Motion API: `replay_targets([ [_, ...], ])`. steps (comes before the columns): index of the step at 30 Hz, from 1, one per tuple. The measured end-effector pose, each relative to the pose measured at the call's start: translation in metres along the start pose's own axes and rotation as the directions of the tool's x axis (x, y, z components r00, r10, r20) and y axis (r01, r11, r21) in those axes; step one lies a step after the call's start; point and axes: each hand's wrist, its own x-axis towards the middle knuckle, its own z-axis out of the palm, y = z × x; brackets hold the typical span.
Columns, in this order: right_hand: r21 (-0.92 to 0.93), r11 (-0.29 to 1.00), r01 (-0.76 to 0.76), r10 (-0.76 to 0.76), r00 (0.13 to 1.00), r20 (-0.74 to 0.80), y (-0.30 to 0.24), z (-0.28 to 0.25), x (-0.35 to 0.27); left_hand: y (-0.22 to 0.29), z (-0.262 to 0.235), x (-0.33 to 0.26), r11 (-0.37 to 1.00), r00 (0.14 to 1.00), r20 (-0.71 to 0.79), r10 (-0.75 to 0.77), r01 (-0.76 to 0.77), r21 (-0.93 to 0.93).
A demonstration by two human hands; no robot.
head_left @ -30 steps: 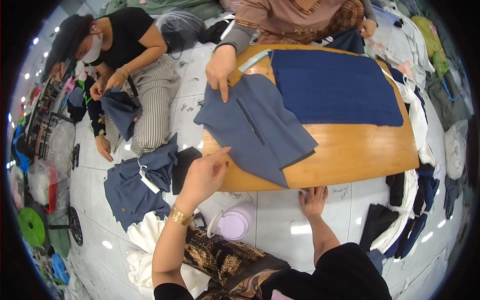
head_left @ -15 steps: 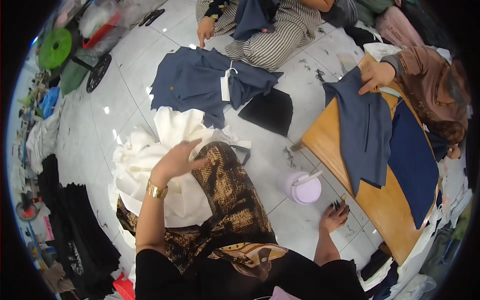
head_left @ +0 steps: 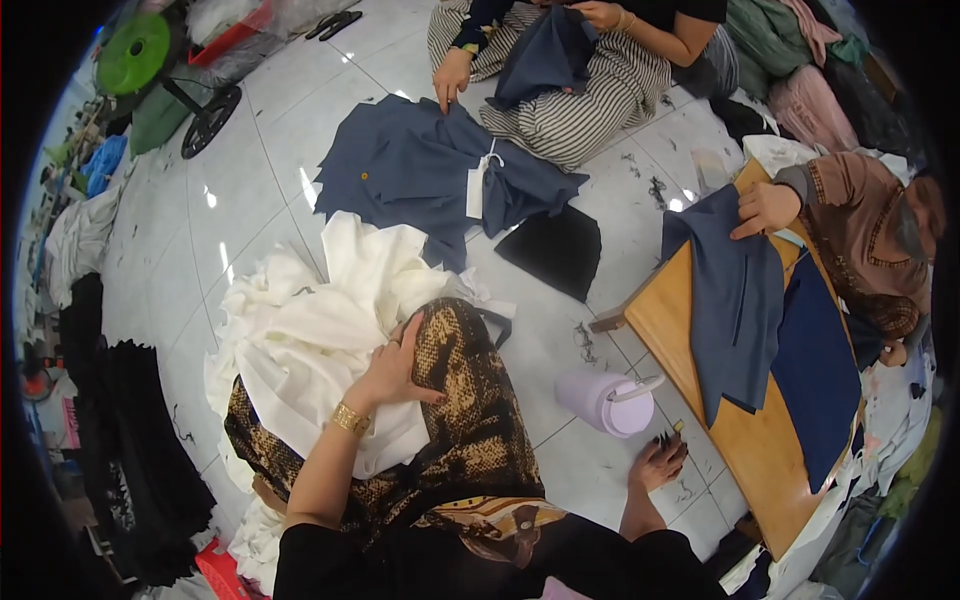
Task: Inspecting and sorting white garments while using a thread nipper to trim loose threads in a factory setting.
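Note:
My left hand (head_left: 392, 368), a gold watch at its wrist, rests with fingers spread and thumb out at the border of the bunched white cloth (head_left: 300, 340) and the snakeskin-patterned cloth (head_left: 475, 390) over my knee. The white cloth heaps across my lap and onto the tiles. My right hand (head_left: 657, 464) is low at the floor, fingers curled, beside a lilac tumbler (head_left: 605, 405) with a handle. At its fingertips shows a small dark thing with a yellow end (head_left: 679, 427); its kind I cannot make out.
A blue-grey garment (head_left: 400, 165) with a white tag and a black cloth piece (head_left: 552, 252) lie ahead. One person's hand (head_left: 453, 75) touches the garment. At right, another person's hand (head_left: 768, 208) presses blue-grey fabric on a low wooden table (head_left: 745, 420). A green fan (head_left: 135, 52) stands far left.
My left hand has come down from above the white cloth onto its edge by my knee. My right hand has shifted slightly left along the floor, the yellow-ended thing moving with it.

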Motion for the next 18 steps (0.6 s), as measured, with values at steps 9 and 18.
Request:
replay_targets([
  [9, -0.021, 0.999, 0.026, -0.026, 0.999, -0.034, 0.009, 0.022, 0.002, 0.003, -0.004, 0.015, 1.000, 1.000, 0.009, -0.019, 0.019, 0.002],
  [18, -0.018, 0.999, 0.038, -0.039, 0.997, -0.061, 0.020, 0.020, -0.002, 0.005, 0.004, 0.004, 0.997, 0.996, 0.041, -0.076, 0.075, 0.016],
])
